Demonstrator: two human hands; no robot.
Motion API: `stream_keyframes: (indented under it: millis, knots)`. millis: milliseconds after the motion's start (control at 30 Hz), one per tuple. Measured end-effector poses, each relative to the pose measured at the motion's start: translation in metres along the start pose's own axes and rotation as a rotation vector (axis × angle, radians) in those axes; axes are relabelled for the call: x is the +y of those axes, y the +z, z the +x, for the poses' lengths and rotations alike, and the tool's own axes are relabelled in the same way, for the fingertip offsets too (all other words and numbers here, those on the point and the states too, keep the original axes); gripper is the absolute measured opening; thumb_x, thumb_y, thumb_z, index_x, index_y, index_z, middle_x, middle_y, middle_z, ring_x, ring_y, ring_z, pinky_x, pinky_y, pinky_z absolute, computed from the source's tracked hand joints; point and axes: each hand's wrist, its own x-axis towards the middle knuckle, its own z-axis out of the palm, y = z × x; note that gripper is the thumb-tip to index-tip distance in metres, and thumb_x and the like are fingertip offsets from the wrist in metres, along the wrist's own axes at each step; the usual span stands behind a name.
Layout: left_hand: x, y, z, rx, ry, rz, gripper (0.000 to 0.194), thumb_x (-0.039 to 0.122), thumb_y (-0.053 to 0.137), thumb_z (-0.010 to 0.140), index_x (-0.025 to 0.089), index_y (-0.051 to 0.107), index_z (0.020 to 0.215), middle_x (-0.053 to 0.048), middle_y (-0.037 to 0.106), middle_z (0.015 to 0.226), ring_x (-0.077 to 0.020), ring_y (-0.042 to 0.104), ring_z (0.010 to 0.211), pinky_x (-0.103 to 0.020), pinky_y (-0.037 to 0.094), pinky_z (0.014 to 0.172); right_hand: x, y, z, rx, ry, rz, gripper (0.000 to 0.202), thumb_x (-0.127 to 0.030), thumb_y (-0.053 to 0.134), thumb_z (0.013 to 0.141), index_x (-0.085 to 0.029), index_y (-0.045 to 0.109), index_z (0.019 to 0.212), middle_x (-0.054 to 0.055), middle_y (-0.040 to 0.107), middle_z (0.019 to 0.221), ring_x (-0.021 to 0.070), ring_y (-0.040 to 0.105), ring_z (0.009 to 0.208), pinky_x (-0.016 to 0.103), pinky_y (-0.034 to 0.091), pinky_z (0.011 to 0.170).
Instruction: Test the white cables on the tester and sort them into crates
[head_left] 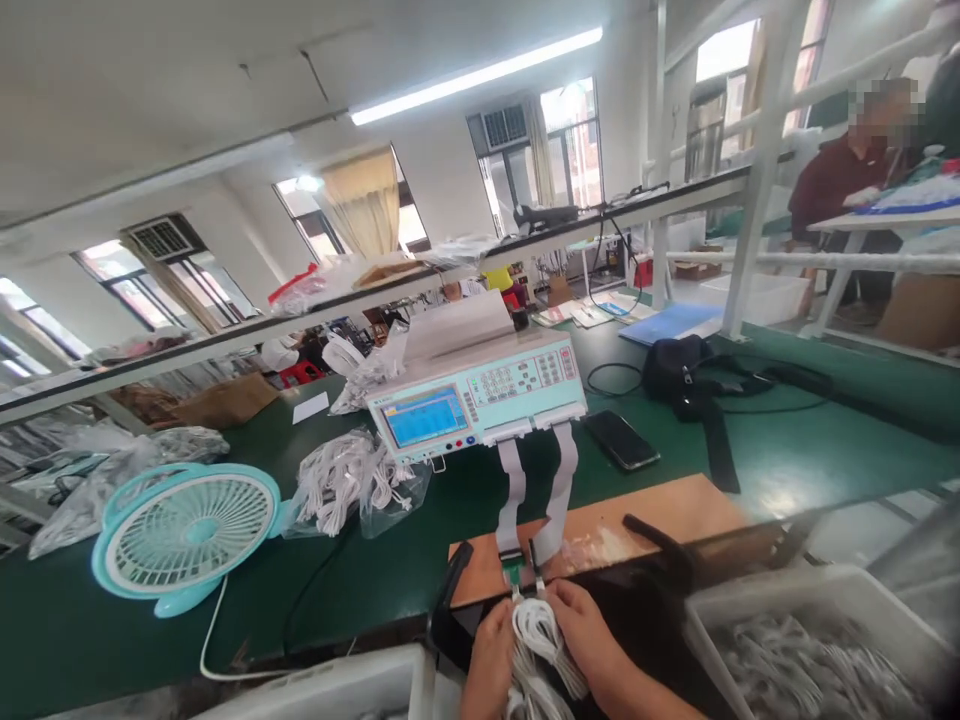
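Observation:
A coiled white cable is between my two hands at the front edge of the table. My left hand is closed on one end of it, by a small green circuit board. My right hand pinches the other end beside a dark upright piece at the second ribbon's end. Two grey flat ribbon cables run from these points up to a light-green bench tester with a lit blue screen. My fingers partly hide the plugs, so I cannot tell how far they are inserted.
A turquoise fan stands left, near bagged white cables. A phone and black bag lie right of the tester. White bins flank me, the right one holding cables. A person sits at the far right.

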Motion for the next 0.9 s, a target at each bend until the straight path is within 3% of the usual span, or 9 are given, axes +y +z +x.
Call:
stream_keyframes:
  millis: [133, 233, 300, 433, 533, 600, 733, 833, 900]
  knots:
    - [-0.010, 0.008, -0.017, 0.034, -0.030, -0.107, 0.040, 0.053, 0.071, 0.060, 0.016, 0.058, 0.066, 0.005, 0.052, 0.057, -0.0110, 0.048, 0.056, -0.021, 0.037, 0.055, 0.003, 0.000, -0.014, 0.000, 0.010, -0.057, 0.039, -0.049, 0.068, 0.059, -0.020, 0.044, 0.050, -0.006, 0.039, 0.049, 0.0106, 0.034, 0.050, 0.023, 0.029, 0.050]
    - [-0.018, 0.018, -0.040, -0.046, -0.141, -0.120, 0.036, 0.049, 0.069, 0.067, 0.017, 0.054, 0.067, 0.006, 0.050, 0.057, -0.0087, 0.046, 0.052, -0.020, 0.037, 0.051, -0.002, -0.021, -0.036, -0.080, 0.099, -0.110, 0.037, -0.047, 0.067, 0.062, -0.019, 0.046, 0.052, -0.005, 0.041, 0.051, 0.0105, 0.035, 0.052, 0.022, 0.029, 0.049]
    - [-0.019, 0.022, -0.054, -0.127, -0.227, -0.146, 0.034, 0.049, 0.064, 0.071, 0.018, 0.051, 0.069, 0.006, 0.049, 0.056, -0.0086, 0.046, 0.048, -0.019, 0.036, 0.047, -0.015, -0.055, -0.053, -0.140, 0.172, -0.166, 0.034, -0.047, 0.065, 0.066, -0.018, 0.050, 0.056, -0.005, 0.042, 0.053, 0.0105, 0.036, 0.051, 0.022, 0.028, 0.048]
    - [-0.014, 0.018, -0.064, -0.175, -0.326, -0.337, 0.021, 0.036, 0.060, 0.074, 0.020, 0.047, 0.076, 0.006, 0.053, 0.060, -0.0093, 0.051, 0.050, -0.018, 0.038, 0.047, -0.053, -0.162, -0.072, -0.081, 0.231, -0.485, 0.028, -0.043, 0.062, 0.071, -0.019, 0.054, 0.060, -0.005, 0.043, 0.054, 0.0117, 0.039, 0.050, 0.023, 0.028, 0.049]
    - [-0.015, 0.017, -0.061, -0.161, -0.371, -0.347, 0.019, 0.026, 0.059, 0.068, 0.022, 0.048, 0.083, 0.006, 0.054, 0.065, -0.0100, 0.052, 0.052, -0.018, 0.039, 0.044, -0.065, -0.217, -0.082, 0.129, 0.052, -0.946, 0.020, -0.039, 0.067, 0.067, -0.020, 0.061, 0.063, 0.001, 0.053, 0.062, 0.0169, 0.047, 0.058, 0.027, 0.034, 0.054]
    - [-0.019, 0.023, -0.059, -0.153, -0.372, -0.242, 0.023, 0.030, 0.058, 0.069, 0.023, 0.048, 0.088, 0.006, 0.054, 0.068, -0.0095, 0.049, 0.047, -0.018, 0.037, 0.038, -0.060, -0.214, -0.089, 0.147, -0.015, -1.032, 0.019, -0.039, 0.066, 0.069, -0.021, 0.066, 0.076, 0.005, 0.061, 0.075, 0.0213, 0.054, 0.069, 0.030, 0.040, 0.062]
    - [-0.022, 0.043, -0.060, -0.167, -0.181, 0.089, 0.026, 0.039, 0.058, 0.075, 0.021, 0.050, 0.091, 0.005, 0.055, 0.070, -0.0065, 0.042, 0.039, -0.019, 0.032, 0.034, -0.034, -0.139, -0.094, -0.243, 0.048, -0.773, 0.027, -0.031, 0.062, 0.077, -0.021, 0.062, 0.102, 0.005, 0.064, 0.096, 0.0216, 0.058, 0.086, 0.030, 0.044, 0.077]
    - [-0.014, 0.045, -0.067, -0.235, -0.012, 0.215, 0.023, 0.037, 0.052, 0.082, 0.019, 0.053, 0.095, 0.001, 0.059, 0.076, -0.0082, 0.048, 0.048, -0.020, 0.039, 0.043, -0.018, -0.091, -0.087, -0.437, 0.074, -0.647, 0.029, -0.024, 0.064, 0.075, -0.018, 0.060, 0.103, 0.002, 0.062, 0.090, 0.0183, 0.056, 0.079, 0.026, 0.044, 0.068]
    - [-0.008, 0.038, -0.072, -0.243, 0.066, 0.278, 0.025, 0.033, 0.052, 0.083, 0.020, 0.052, 0.104, -0.003, 0.063, 0.091, -0.0123, 0.058, 0.067, -0.022, 0.046, 0.059, -0.013, -0.082, -0.080, -0.451, 0.002, -0.662, 0.020, -0.019, 0.062, 0.075, -0.017, 0.060, 0.095, 0.001, 0.059, 0.085, 0.0163, 0.055, 0.075, 0.025, 0.043, 0.066]
